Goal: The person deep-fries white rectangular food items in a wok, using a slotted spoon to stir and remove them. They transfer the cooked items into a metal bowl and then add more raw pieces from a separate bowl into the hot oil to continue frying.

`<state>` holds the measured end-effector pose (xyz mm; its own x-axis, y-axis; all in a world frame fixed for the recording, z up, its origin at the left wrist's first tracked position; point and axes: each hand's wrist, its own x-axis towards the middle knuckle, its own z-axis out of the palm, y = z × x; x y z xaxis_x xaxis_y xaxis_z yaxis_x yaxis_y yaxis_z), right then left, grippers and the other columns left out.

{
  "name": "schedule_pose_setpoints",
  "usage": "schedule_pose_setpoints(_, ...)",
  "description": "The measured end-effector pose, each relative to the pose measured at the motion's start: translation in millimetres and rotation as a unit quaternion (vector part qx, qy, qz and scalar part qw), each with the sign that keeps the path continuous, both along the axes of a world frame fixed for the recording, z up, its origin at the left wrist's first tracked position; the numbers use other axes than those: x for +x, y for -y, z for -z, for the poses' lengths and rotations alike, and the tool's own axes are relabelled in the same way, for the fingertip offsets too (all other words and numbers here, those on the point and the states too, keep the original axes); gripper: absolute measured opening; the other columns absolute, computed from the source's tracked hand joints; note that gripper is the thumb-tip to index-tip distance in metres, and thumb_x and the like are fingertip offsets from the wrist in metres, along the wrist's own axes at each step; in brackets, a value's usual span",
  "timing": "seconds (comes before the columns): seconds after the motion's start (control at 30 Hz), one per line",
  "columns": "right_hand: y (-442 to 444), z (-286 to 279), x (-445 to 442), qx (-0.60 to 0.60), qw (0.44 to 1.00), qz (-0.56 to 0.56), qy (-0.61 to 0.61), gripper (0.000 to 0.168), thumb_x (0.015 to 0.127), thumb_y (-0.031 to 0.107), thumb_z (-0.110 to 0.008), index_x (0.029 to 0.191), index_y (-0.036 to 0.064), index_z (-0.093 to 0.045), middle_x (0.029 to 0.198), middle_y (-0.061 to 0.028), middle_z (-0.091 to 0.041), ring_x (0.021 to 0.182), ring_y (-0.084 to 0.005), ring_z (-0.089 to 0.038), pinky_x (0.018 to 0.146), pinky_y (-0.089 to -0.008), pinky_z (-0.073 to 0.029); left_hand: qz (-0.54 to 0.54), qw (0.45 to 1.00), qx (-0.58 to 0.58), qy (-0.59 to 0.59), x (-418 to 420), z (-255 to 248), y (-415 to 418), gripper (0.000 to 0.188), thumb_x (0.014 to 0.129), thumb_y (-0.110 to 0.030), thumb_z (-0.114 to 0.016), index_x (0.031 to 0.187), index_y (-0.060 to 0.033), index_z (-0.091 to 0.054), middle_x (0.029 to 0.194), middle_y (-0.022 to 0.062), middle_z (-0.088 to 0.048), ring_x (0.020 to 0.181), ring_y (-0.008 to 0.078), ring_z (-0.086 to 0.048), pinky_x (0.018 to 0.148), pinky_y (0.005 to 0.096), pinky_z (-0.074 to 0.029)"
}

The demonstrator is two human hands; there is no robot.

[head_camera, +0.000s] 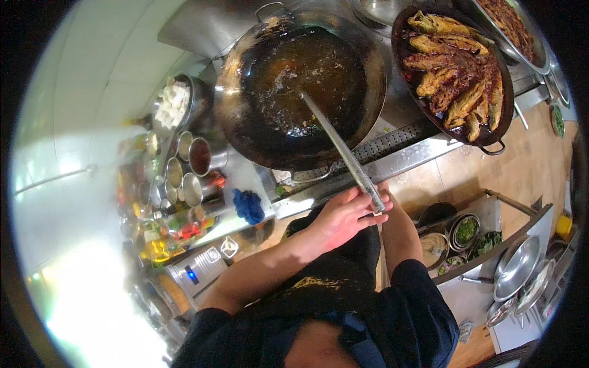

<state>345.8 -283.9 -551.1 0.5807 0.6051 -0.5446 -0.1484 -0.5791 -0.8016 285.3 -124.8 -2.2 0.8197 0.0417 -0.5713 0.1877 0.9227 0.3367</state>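
Note:
A long metal handle (338,145) slants from the dark oil in a large wok (225,110) down to my left hand (347,214). Its upper end meets the liquid, and whatever head it has is hidden there. The fingers of my left hand are around the lower end, some of them loosely extended. My right hand (383,187) is beside it, mostly hidden behind the handle and my left fingers; its grip cannot be made out. Bits of foam float on the oil.
Right of the wok, an oval pan (508,99) holds sauced fried fish. A metal bowl of white pieces (172,103), seasoning pots (200,156) and a blue cloth (248,205) lie left. Bowls of greens (465,231) and a steel basin (517,269) are at lower right.

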Motion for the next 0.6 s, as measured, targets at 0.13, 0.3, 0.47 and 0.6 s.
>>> schedule_pose_setpoints(0.13, -8.9, -90.0, 6.6, -0.123, 0.988, -0.072, 0.062, 0.053, 0.09, 0.042, -0.067, 0.128, 0.006, -0.065, 0.13, -0.0232, -0.067, 0.123, -0.0389, -0.062, 0.102, -0.0458, -0.051, -0.09, 0.994, -0.058, 0.021, -25.8, -14.4, -15.1, 0.034, 0.107, -0.027, -0.052, 0.13, -0.0024, -0.061, 0.074, 0.0004, -0.052, 0.067, 0.0168, -0.051, 0.064, 0.0332, -0.042)
schedule_pose_setpoints(0.3, 37.5, -134.7, -4.6, -0.2, 0.979, 0.046, -0.007, 0.079, 0.083, 0.035, -0.081, 0.143, -0.007, -0.052, 0.141, -0.0308, -0.057, 0.135, -0.0386, -0.054, 0.112, -0.0437, -0.044, -0.085, 0.975, 0.097, -0.182, -82.7, -73.1, -58.6, 0.009, 0.102, -0.012, -0.063, 0.108, -0.0061, -0.06, 0.064, -0.0041, -0.042, 0.047, 0.0104, -0.041, 0.042, 0.0279, -0.029)
schedule_pose_setpoints(0.47, 108.0, -158.6, -7.7, -0.227, 0.968, 0.107, -0.025, 0.065, 0.084, 0.027, -0.078, 0.134, -0.007, -0.056, 0.127, -0.026, -0.06, 0.117, -0.0331, -0.056, 0.097, -0.0407, -0.046, 0.069, 0.788, 0.544, -0.279, -177.1, -63.8, -101.0, 0.021, 0.099, -0.019, -0.067, 0.106, -0.0044, -0.054, 0.069, 0.0132, -0.059, 0.05, 0.0261, -0.057, 0.045, 0.0406, -0.045)
schedule_pose_setpoints(0.6, 146.4, -179.2, -23.6, -0.197, 0.962, 0.181, -0.046, 0.047, 0.087, 0.021, -0.073, 0.124, -0.005, -0.062, 0.109, -0.0203, -0.065, 0.096, -0.0281, -0.061, 0.08, -0.0381, -0.05, 0.09, 0.506, 0.821, -0.249, -262.2, 10.8, -142.0, 0.024, 0.095, -0.017, -0.067, 0.109, -0.0035, -0.052, 0.078, 0.0282, -0.065, 0.06, 0.0446, -0.064, 0.051, 0.0531, -0.05)
